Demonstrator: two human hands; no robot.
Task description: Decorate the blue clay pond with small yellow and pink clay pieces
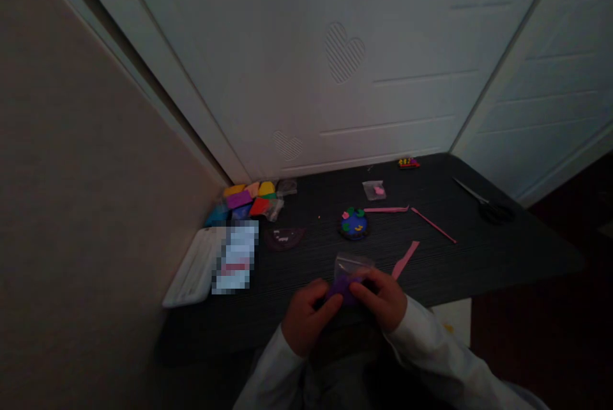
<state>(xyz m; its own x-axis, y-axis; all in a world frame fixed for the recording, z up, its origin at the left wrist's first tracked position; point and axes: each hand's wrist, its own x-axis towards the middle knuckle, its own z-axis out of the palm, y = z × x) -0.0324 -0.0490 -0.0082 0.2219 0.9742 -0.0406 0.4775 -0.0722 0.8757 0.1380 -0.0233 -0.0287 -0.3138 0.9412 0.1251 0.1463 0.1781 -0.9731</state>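
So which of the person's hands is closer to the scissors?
The right hand. It is left of the scissors and closer to the camera wearer; the left hand is farther left, at the other side of the clear bag both hold.

Purple packet [343, 284], clear at its top; blue disc [353, 225] spotted green, pink and yellow; pink tools [385, 210]; dark, fine-lined counter [297, 273]; white panel [268, 46] with striped hearts [343, 55].

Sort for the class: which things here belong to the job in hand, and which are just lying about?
Likely part of the job:
clear bag, purple inside, held by left hand and right hand
coloured packets
blue round piece
pink stick

Seemingly just lying about, untouched:
scissors
purple half-circle
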